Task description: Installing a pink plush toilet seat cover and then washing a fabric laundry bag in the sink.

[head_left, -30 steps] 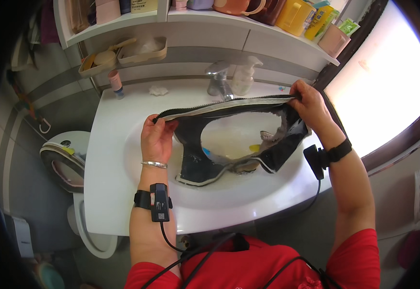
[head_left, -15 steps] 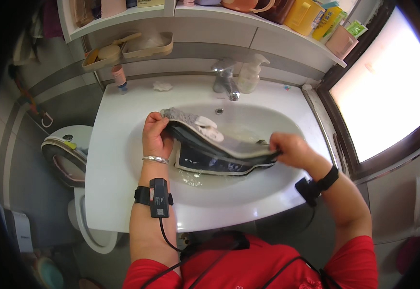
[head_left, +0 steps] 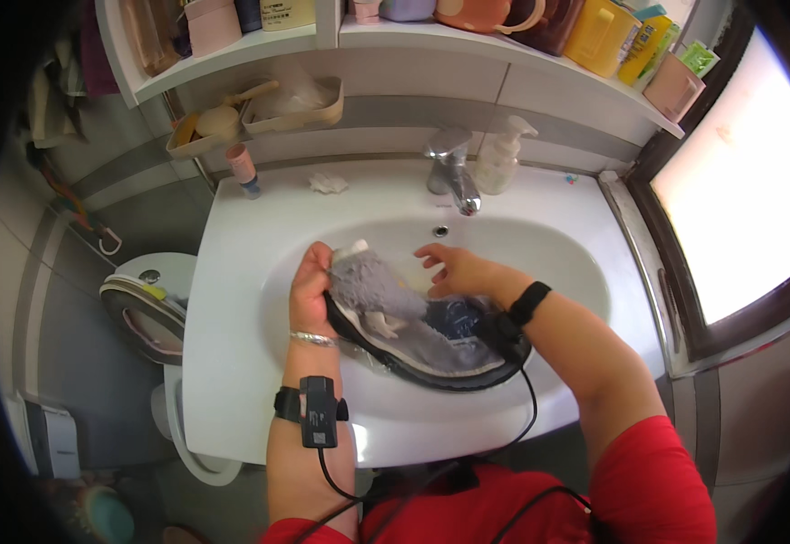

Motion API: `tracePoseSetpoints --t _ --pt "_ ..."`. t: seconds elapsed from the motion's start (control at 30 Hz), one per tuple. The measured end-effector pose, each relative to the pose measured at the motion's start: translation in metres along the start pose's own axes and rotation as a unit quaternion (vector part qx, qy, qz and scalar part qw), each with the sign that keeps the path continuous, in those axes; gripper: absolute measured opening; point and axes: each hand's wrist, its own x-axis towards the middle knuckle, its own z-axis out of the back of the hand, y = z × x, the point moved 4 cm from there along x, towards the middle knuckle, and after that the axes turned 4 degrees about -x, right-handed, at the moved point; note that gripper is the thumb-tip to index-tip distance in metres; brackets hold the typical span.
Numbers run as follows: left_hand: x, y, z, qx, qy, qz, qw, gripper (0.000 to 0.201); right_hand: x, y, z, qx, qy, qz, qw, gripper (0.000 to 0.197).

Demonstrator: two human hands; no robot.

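A wet, plush grey fabric cover (head_left: pixel 368 283) with pale piping and a dark border lies bent over in the white washbasin (head_left: pixel 585 272). My left hand (head_left: pixel 309 288) is closed round its left end, thumb on top. A dark blue patch of the cover shows at its middle, partly behind my right wrist. Over the far side of the cover, my right hand (head_left: pixel 449 270) has its fingers apart and grips nothing that I can see. Some water shows in the basin around the cloth.
A chrome tap (head_left: pixel 454 172) and a pump bottle (head_left: pixel 501 156) stand behind the basin. To the left are a pink tube (head_left: pixel 243 170) and a white soap dish (head_left: pixel 329 183). A shelf (head_left: pixel 468 38) with mugs hangs above. A toilet (head_left: pixel 146 290) is at the left.
My right hand has let go of the cover's right end and moved left to above its far side. The cover, held up before, has sunk and turned its plush side up.
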Motion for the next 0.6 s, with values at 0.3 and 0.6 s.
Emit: tracePoseSetpoints --t 0.3,0.6 --pt "-0.006 0.011 -0.015 -0.04 0.093 0.074 0.992 0.02 0.063 0.019 -0.063 -0.039 0.078 0.179 0.98 0.042" --pt "-0.001 0.007 -0.019 0.035 0.042 0.052 0.997 0.029 -0.047 -0.003 0.04 -0.05 -0.233 0.046 0.97 0.026"
